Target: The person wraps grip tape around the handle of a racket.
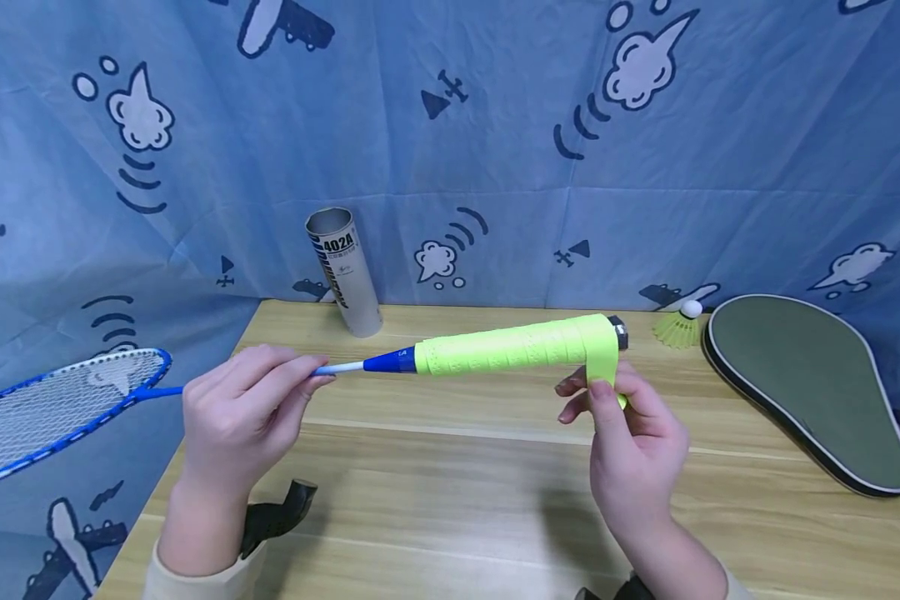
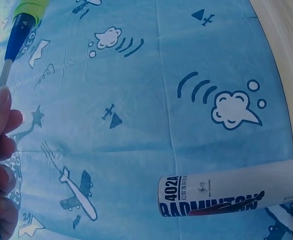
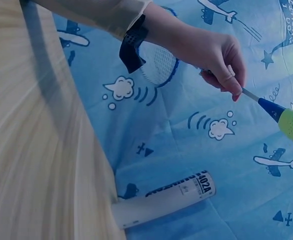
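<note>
In the head view a blue badminton racket (image 1: 390, 361) is held level above the table, its strung head (image 1: 60, 408) off to the left. My left hand (image 1: 243, 408) pinches the thin shaft between thumb and fingers; the left wrist view shows the same hand (image 2: 2, 170) at its left edge. Bright yellow-green grip tape (image 1: 502, 344) is wound round the handle, and a dark end cap (image 1: 619, 332) shows beyond it. From near that end a loose tape strip hangs down, and my right hand (image 1: 637, 450) pinches it. The right wrist view does not show the right hand.
A white shuttlecock tube (image 1: 356, 279) stands upright at the table's back left. At the back right lie a yellow shuttlecock (image 1: 678, 325) and a dark green bat-shaped case (image 1: 802, 392). Blue patterned cloth (image 1: 495, 150) hangs behind the wooden table (image 1: 450, 500).
</note>
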`<state>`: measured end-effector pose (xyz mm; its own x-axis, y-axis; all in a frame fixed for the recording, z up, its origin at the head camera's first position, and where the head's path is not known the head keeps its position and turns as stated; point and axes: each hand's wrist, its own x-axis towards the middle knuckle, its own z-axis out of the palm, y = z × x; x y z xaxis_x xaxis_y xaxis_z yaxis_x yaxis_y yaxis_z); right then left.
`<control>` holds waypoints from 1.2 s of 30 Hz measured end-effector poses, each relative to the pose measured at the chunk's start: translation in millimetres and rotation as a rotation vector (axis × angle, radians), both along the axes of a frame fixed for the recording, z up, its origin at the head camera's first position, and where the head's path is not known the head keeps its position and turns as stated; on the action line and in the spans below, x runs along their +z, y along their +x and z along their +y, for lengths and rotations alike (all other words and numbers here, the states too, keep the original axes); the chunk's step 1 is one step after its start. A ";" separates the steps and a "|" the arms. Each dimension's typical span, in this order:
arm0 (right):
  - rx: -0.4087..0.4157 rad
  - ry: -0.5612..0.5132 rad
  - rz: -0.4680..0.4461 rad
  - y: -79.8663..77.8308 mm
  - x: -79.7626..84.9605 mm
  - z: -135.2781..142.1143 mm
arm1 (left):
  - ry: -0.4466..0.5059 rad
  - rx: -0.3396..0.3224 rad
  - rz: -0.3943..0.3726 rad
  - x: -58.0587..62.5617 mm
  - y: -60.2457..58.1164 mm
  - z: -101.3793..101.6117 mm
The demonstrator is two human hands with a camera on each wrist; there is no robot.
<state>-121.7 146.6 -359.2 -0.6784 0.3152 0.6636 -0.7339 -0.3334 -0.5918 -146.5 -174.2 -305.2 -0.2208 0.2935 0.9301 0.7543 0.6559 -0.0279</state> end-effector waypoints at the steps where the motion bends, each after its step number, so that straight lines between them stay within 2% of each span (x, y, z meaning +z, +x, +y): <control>1: -0.005 0.004 -0.003 0.2 0.4 0.1 | 0.005 0.006 0.004 0.2 0.0 0.4; 6: -0.047 0.021 -0.022 0.5 1.4 0.3 | -0.028 0.063 -0.002 -0.3 -0.2 0.4; 9: -0.074 0.018 -0.030 -0.2 1.6 0.4 | -0.060 0.076 -0.015 -0.7 -0.4 0.0; 14: -0.121 0.017 -0.032 -2.2 2.4 1.1 | -0.064 0.031 -0.002 0.2 -1.8 0.2; 18: -0.122 0.012 -0.020 -1.9 2.0 1.3 | -0.072 0.007 -0.001 0.2 -1.7 -0.5; 25: 0.002 -0.043 0.043 -0.5 0.3 1.3 | -0.082 0.038 -0.004 -1.8 -1.9 -0.7; 27: 0.007 -0.039 0.052 -0.7 0.5 1.6 | -0.081 0.055 -0.012 -1.8 -2.1 -0.8; 31: -0.041 -0.012 0.032 -0.8 1.6 2.0 | -0.093 0.064 -0.039 -1.5 -1.7 -2.0; 36: -0.102 0.024 0.006 -1.2 2.0 2.7 | -0.110 0.005 -0.072 -1.7 -0.6 -4.1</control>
<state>-122.9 149.2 -357.2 -0.6399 0.3661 0.6757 -0.7666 -0.2428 -0.5945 -147.1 -178.4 -307.0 -0.2872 0.3912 0.8744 0.7537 0.6556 -0.0458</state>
